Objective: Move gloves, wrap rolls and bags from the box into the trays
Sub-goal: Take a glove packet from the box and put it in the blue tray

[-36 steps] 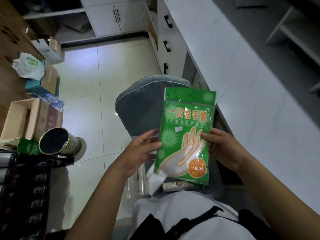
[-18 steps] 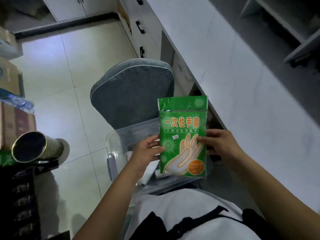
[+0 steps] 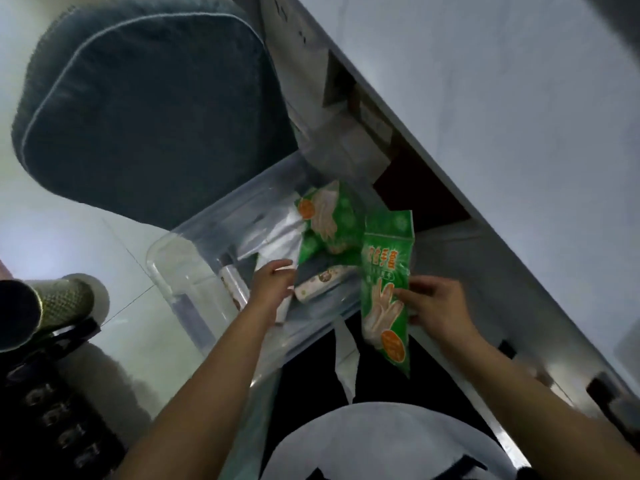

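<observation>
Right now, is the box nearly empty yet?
Not yet. No tray shows, so nothing looks put away. The right hand holds one green glove pack; the left hand reaches into the clear box, where another glove pack and a wrap roll remain.

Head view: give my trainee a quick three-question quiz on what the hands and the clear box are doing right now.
1. True or false: the right hand pinches a green glove packet.
2. Multiple choice: where is the left hand? A) resting on the grey cushion B) reaching into the clear box beside a white patterned roll C) flat on the white counter
3. Fill in: a second green glove packet lies inside the ____.

Key: 1 true; 2 B; 3 clear box. Whether the left hand already grips anything cannot be told from this blurred view.
</observation>
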